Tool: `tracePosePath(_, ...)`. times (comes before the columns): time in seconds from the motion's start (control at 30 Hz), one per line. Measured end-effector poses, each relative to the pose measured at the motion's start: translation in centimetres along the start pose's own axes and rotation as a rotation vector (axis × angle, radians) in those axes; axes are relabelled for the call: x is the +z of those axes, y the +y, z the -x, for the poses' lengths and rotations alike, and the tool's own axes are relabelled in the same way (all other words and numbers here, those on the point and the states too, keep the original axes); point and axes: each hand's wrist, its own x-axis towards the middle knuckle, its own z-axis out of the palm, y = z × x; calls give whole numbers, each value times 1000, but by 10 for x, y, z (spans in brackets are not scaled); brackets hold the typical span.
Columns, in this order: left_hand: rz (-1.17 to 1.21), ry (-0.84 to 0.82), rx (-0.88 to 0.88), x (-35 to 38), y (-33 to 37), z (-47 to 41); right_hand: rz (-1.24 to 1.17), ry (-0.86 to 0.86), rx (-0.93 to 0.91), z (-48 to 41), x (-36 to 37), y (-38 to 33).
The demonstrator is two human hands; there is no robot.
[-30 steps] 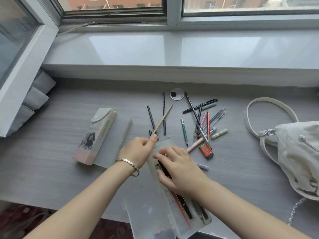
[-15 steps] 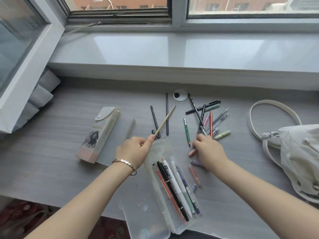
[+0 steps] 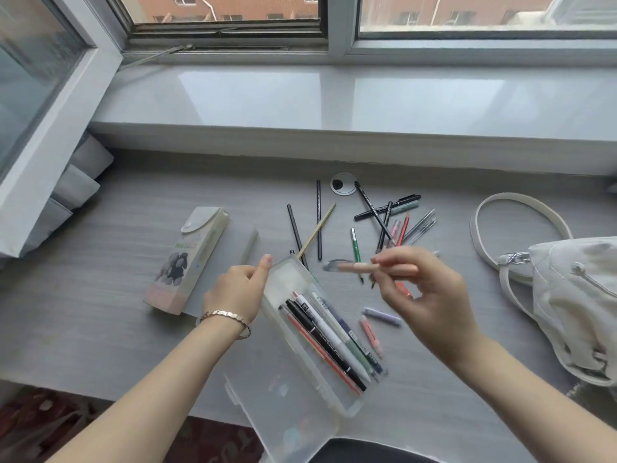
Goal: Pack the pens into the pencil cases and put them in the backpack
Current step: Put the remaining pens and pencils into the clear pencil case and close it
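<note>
The left hand (image 3: pixel 238 292) grips the far corner of the open clear pencil case (image 3: pixel 287 284), whose lid overhangs the tabletop's (image 3: pixel 100 329) near edge. The right hand (image 3: pixel 424 295) pinches a blurred peach pen (image 3: pixel 357 268) above the loose pens (image 3: pixel 374 212). Bare tabletop separates the case from the backpack (image 3: pixel 574 302).

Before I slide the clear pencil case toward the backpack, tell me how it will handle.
Probably stiff: the clear pencil case holds its boxy shape where the left hand grips it. Likely light: thin translucent plastic, few pens inside. Its open lid seems to overhang the desk edge, so it may tip.
</note>
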Motion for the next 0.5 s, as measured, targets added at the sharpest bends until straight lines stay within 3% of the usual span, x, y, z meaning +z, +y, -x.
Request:
tracePosePath(0.1,76,32,-27,-3,3,-4,-60,-118,-69,27,7,-12)
tracePosePath(0.27,209,67,-84,-7,7,-9,179,-373,-227,61,21,-7)
tracePosePath(0.5,268,98,-23,-13,13,-7,335,-376,-280,51,16,-5)
